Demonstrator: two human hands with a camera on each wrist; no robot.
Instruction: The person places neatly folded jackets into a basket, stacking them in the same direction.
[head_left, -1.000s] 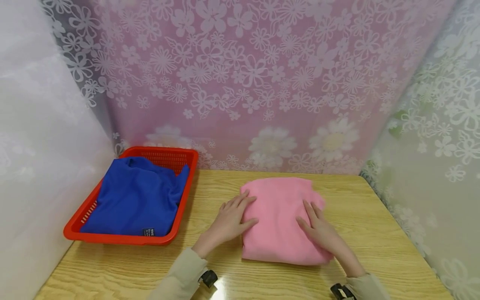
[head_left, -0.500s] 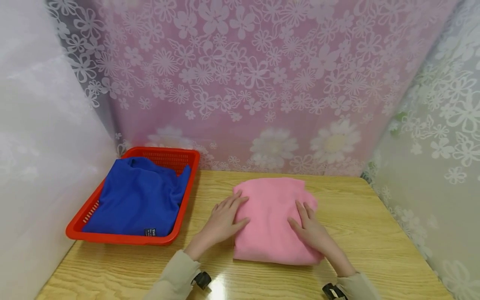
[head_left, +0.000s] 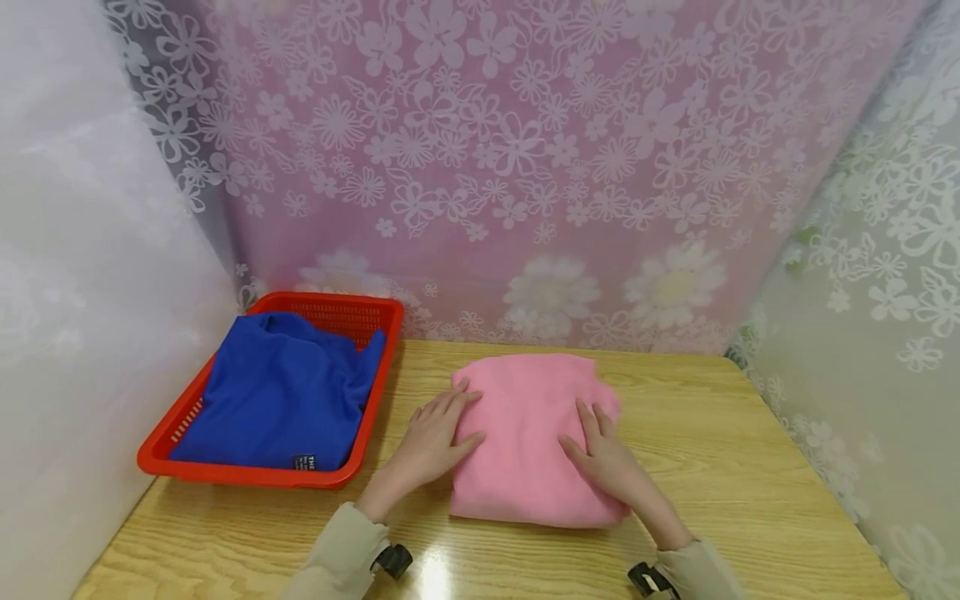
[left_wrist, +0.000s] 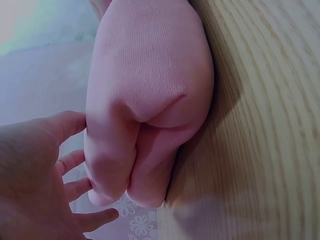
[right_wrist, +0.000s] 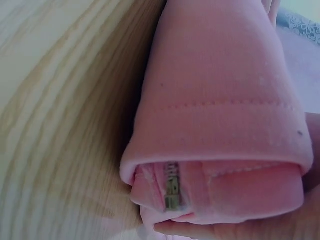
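Observation:
A pink folded garment (head_left: 517,450) lies on the wooden table in a thick, roughly square bundle. My left hand (head_left: 427,442) rests along its left edge, fingers spread and fairly straight. On the right part of the bundle lies my right hand (head_left: 606,467), its fingers extended over the top. Rounded folds of the pink cloth (left_wrist: 145,60) show in the left wrist view, with fingertips touching one side. The right wrist view shows a stitched hem and a metal zipper end (right_wrist: 172,190) between the layers. Part of the right hand is hidden there.
A red plastic basket (head_left: 367,417) stands on the table's left side, holding a folded blue garment (head_left: 281,400) with a dark label. Flowered sheets (head_left: 487,167) hang behind the table and at both sides. Bare wood (head_left: 712,467) stretches right of the bundle.
Both hands and the pink garment have slid left along the table, closer to the red basket. The hands keep their places on the cloth. The view has shifted slightly.

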